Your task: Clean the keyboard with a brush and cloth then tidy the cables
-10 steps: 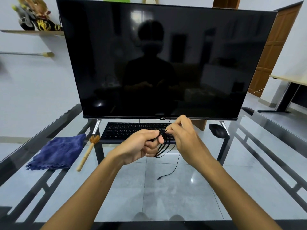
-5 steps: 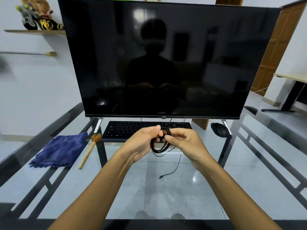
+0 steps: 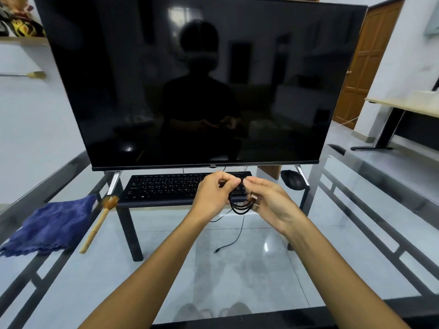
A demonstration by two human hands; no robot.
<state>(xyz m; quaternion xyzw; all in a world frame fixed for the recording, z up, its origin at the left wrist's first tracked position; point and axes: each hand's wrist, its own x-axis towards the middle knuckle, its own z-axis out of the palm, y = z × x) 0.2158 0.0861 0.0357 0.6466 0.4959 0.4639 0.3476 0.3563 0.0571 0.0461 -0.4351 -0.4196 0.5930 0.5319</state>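
A black keyboard (image 3: 166, 187) lies on the glass table under the monitor. In front of its right end, my left hand (image 3: 212, 194) and my right hand (image 3: 270, 201) both grip a coiled black cable (image 3: 240, 207), several loops hanging between them. A loose end of the cable (image 3: 228, 244) trails down onto the glass. A wooden-handled brush (image 3: 98, 223) lies left of the keyboard, and a blue cloth (image 3: 51, 225) lies crumpled beside it.
A large dark monitor (image 3: 202, 81) stands at the back on two thin feet. A black mouse (image 3: 293, 179) sits right of the keyboard. The glass table (image 3: 237, 276) has a dark frame beneath. A second desk (image 3: 403, 108) stands far right.
Both hands have kept winding the cable into a tighter coil and shifted slightly right. The head camera has moved closer and lower towards the table.
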